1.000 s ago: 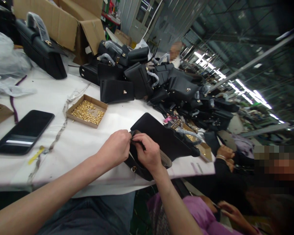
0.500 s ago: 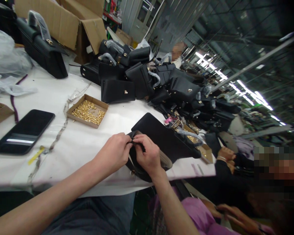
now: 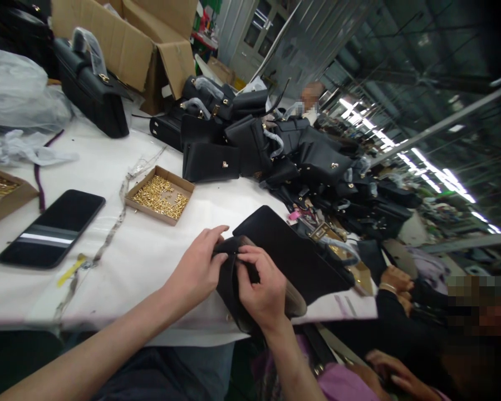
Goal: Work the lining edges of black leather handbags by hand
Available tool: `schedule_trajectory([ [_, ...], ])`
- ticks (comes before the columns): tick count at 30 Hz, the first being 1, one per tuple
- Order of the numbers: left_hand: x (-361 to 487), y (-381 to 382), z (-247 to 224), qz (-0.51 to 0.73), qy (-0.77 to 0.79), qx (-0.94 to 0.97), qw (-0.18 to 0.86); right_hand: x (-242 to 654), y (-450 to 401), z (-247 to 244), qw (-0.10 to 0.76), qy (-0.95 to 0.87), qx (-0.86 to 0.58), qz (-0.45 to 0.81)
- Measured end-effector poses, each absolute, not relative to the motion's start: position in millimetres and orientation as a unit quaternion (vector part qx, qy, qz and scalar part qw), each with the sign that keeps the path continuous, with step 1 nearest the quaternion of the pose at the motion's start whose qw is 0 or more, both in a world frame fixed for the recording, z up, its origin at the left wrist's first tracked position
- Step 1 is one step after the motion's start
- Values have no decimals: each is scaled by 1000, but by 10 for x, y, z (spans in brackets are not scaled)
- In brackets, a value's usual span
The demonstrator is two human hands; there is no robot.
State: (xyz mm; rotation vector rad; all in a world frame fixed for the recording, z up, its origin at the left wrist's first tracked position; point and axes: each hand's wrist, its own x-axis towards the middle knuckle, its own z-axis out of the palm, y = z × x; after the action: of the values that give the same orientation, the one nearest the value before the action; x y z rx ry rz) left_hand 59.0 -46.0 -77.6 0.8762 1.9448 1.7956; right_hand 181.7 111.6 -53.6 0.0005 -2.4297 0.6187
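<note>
A black handbag [image 3: 290,250] lies at the table's front edge with its flap spread to the right and its opening towards me. My left hand [image 3: 198,262] has thumb and fingers on either side of the bag's edge, gripping it. Beside it, my right hand [image 3: 263,284] pinches the same edge between thumb and fingertips. A tiny bright spot shows near the right fingertips, too small to name. To the left stands a shallow cardboard tray [image 3: 130,199] of small gold-coloured metal pieces [image 3: 161,195].
A phone [image 3: 52,228] and another cardboard box [image 3: 20,197] of gold pieces lie at the left. Black handbags [image 3: 250,139] are piled behind, near an open carton [image 3: 104,47]. Co-workers' hands [image 3: 396,278] are at the right.
The view has shifted, so things appear farther right and lower. My left fingers have spread from a close pinch to a wider hold on the bag's edge; the right hand still pinches.
</note>
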Motion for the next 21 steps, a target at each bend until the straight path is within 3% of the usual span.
schedule_trajectory([
  [2,526,-428,-791,606,678,394,134,1832,1073,-533,314,-923,2,224],
  [5,390,-395,-774,585,642,468,161,1840,1048,-531,317,-926,3,205],
  [11,256,-383,-845,624,629,393,246,1796,1038,-518,313,-932,-1,182],
  [21,353,-511,-885,674,590,355,267,1791,908,-404,279,-944,-36,173],
])
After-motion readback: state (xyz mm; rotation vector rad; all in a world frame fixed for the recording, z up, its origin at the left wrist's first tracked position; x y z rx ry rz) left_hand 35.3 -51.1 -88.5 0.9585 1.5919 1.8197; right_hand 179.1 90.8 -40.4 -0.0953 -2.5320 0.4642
